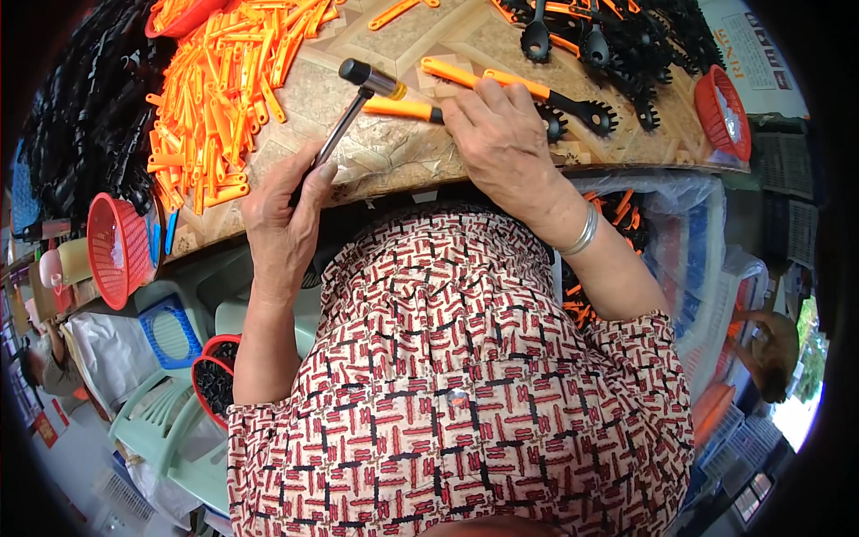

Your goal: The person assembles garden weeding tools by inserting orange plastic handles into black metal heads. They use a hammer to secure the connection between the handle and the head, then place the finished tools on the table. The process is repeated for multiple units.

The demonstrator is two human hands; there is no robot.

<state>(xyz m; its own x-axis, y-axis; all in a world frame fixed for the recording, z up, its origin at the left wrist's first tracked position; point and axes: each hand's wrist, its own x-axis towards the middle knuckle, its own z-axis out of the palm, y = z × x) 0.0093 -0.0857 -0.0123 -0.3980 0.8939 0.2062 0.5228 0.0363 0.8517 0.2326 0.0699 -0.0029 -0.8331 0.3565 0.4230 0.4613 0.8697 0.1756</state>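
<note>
My left hand (284, 204) is closed around the dark metal handle of a small mallet (370, 79), whose head has a black end and a yellow end. The mallet head is just above the orange handle of a kitchen utensil (400, 108) lying at the table's near edge. My right hand (503, 143) is closed over that utensil's black neck, and hides the rest of it. Beyond my right fingers lie an orange handle (447, 71) and an orange-handled pasta server (594, 116) with a black toothed head.
A large heap of orange handles (219, 98) covers the table's left side, beside black utensil parts (85, 107). More black utensils (617, 63) lie at the far right. Red baskets (119, 251) (721, 116) stand at both sides. A green plastic chair (170, 421) is below left.
</note>
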